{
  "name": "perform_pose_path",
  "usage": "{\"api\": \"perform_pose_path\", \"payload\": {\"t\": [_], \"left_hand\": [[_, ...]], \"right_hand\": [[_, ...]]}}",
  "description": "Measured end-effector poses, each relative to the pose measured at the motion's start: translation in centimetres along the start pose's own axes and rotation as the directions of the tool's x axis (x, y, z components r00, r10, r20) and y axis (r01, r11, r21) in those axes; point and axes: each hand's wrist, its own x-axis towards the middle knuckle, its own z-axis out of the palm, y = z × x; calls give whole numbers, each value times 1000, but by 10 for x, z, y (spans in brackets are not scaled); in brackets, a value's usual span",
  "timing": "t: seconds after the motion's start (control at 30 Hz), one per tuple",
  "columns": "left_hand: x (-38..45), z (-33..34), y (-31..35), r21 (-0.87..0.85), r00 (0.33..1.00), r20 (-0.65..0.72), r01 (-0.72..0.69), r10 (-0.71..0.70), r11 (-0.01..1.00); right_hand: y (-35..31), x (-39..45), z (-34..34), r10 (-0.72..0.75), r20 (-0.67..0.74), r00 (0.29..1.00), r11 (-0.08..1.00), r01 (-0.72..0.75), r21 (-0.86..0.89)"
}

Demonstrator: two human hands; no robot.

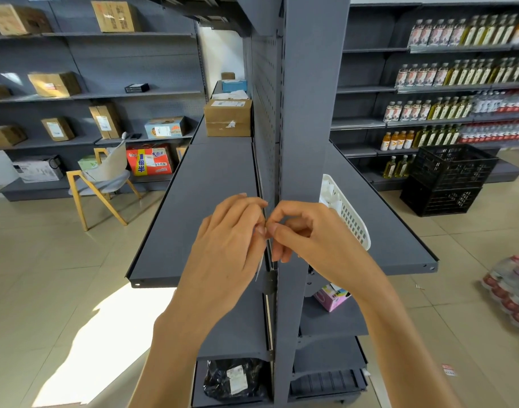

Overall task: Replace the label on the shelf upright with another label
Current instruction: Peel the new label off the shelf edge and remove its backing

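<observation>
The grey shelf upright (308, 113) rises straight ahead of me at the end of a gondola. My left hand (231, 240) and my right hand (299, 228) meet in front of its left edge at mid height, fingertips touching. A thin white label (259, 265) shows edge-on below my left fingers, pinched there. My right thumb and forefinger pinch at the same spot; what they grip is too small to tell. Most of the label is hidden by my left hand.
Grey shelves (193, 207) stretch away on both sides of the upright. A white plastic basket (348, 213) sits on the right shelf, a cardboard box (228, 117) on the left one. Black crates (448, 179) and wrapped bottle packs (511, 290) stand on the floor to the right, a chair (102, 184) to the left.
</observation>
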Motion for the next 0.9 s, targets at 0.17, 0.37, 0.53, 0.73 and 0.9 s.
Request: {"api": "perform_pose_path", "payload": {"t": [0.17,0.37,0.53,0.73,0.9], "left_hand": [[-1,-1,-2,-50,999,40,28,-26,998],[0,0,-2,222,997,37,-78,72,972],[2,-4,5,268,998,41,-63,54,961],[1,-2,8,264,999,37,10,-20,964],[-1,1,2,55,993,39,108,-110,993]], "right_hand": [[-1,1,-1,1,-16,1000,1000,-1,-29],[-3,1,4,24,-60,998,989,-32,-143],[-5,2,11,13,-117,993,975,-39,-218],[-6,3,15,-1,-151,988,965,-39,-260],[-4,2,12,6,-126,992,987,-26,-157]]}}
